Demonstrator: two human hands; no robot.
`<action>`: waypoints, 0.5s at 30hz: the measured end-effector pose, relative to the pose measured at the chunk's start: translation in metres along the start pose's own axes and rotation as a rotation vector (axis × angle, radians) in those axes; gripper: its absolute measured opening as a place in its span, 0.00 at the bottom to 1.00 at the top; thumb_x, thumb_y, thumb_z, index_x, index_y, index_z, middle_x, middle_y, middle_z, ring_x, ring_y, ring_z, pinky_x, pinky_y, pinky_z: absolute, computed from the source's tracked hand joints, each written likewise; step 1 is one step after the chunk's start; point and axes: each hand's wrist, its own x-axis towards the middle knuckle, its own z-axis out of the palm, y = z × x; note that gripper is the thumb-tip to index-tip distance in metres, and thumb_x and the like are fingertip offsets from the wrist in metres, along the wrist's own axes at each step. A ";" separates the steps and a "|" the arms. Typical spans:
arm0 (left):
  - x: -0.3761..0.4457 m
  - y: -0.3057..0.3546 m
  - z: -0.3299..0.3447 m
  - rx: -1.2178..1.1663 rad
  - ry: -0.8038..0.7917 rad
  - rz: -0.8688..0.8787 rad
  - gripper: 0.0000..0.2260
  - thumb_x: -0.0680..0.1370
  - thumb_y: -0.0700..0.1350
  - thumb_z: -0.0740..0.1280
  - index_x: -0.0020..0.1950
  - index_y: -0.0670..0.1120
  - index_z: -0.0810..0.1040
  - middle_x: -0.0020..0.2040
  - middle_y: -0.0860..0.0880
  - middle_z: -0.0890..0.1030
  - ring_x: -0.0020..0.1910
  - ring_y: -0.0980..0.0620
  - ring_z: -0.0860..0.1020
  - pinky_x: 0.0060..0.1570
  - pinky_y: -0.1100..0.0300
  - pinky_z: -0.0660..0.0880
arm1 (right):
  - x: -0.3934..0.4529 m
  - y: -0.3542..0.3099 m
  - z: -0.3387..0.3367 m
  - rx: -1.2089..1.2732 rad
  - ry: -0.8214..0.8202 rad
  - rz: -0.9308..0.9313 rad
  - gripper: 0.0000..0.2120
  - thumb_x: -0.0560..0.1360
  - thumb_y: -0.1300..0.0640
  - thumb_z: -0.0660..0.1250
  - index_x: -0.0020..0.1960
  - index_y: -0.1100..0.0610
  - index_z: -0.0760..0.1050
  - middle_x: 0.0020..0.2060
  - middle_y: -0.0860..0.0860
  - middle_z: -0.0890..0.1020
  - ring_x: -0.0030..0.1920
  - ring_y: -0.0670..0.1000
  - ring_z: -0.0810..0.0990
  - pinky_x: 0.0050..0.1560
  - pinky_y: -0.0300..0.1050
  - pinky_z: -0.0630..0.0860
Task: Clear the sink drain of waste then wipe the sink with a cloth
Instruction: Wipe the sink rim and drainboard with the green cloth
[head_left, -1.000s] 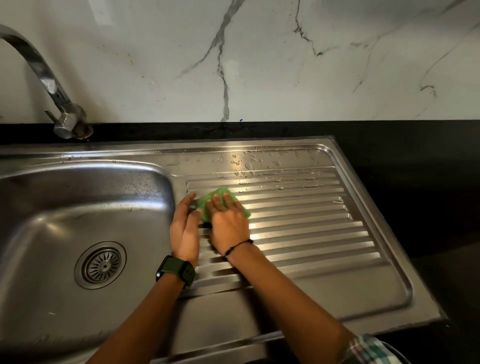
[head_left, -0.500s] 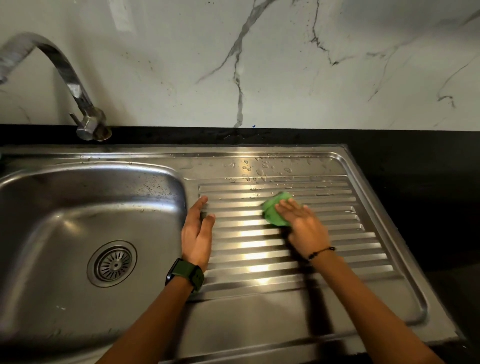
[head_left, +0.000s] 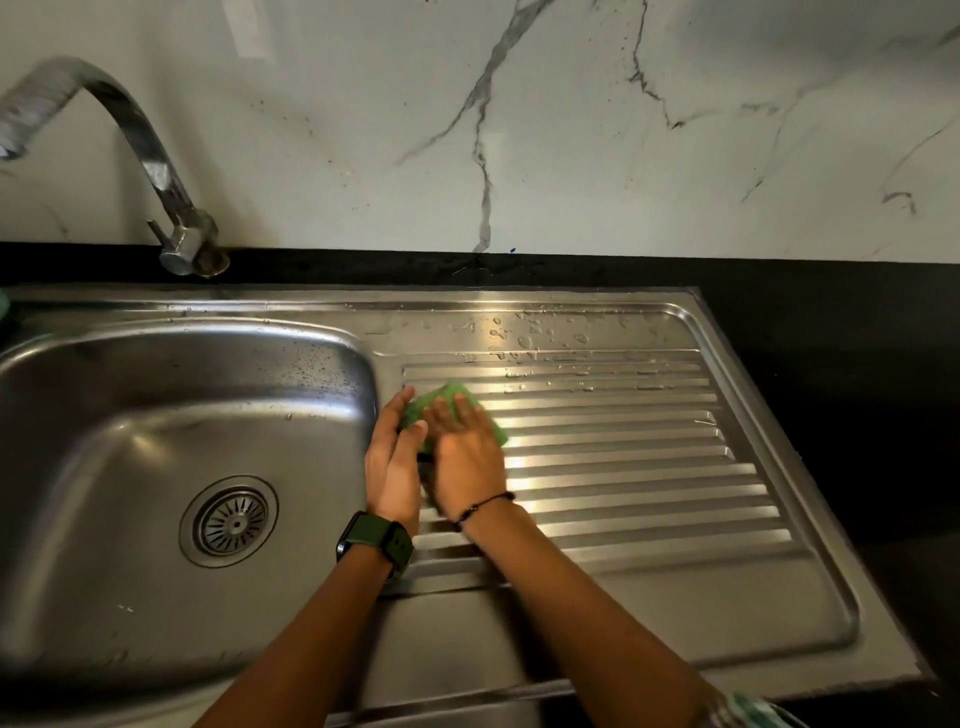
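Head view shows the right hand (head_left: 467, 457) with its fingers flat and straight, pressing down on a green cloth (head_left: 451, 410). Most of the cloth is hidden under that hand, and the hand looks a bit blurry. The cloth lies on the ridged draining board (head_left: 623, 467), at its left end, just beside the bowl of the sink (head_left: 156, 415). The left hand (head_left: 392, 467) rests next to it with fingers straight, its fingertips touching the cloth's edge. A dark watch (head_left: 375, 544) sits on the left wrist. The drain (head_left: 229, 521) is in the bowl. Water drops (head_left: 530, 335) sit behind the ridges. The tap (head_left: 150, 161) is cut off at the left.
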 end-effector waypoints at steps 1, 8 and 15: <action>0.000 0.000 0.000 -0.013 -0.001 -0.009 0.22 0.69 0.47 0.60 0.63 0.54 0.71 0.65 0.47 0.74 0.61 0.52 0.74 0.63 0.49 0.71 | 0.003 -0.007 0.003 -0.020 -0.008 -0.028 0.23 0.79 0.57 0.54 0.73 0.58 0.58 0.74 0.55 0.61 0.76 0.57 0.52 0.76 0.50 0.46; -0.003 -0.004 -0.003 0.081 -0.031 0.040 0.18 0.77 0.41 0.59 0.66 0.54 0.69 0.68 0.49 0.71 0.66 0.48 0.70 0.68 0.43 0.66 | -0.011 0.080 -0.032 -0.061 -0.031 -0.116 0.29 0.71 0.67 0.61 0.71 0.56 0.64 0.72 0.54 0.66 0.74 0.53 0.60 0.75 0.46 0.54; -0.001 -0.005 -0.004 0.106 -0.044 0.039 0.18 0.78 0.39 0.58 0.67 0.52 0.69 0.67 0.50 0.71 0.65 0.48 0.70 0.68 0.43 0.66 | -0.061 0.232 -0.092 -0.109 -0.074 0.452 0.33 0.69 0.72 0.60 0.73 0.57 0.60 0.74 0.55 0.62 0.75 0.53 0.58 0.74 0.44 0.52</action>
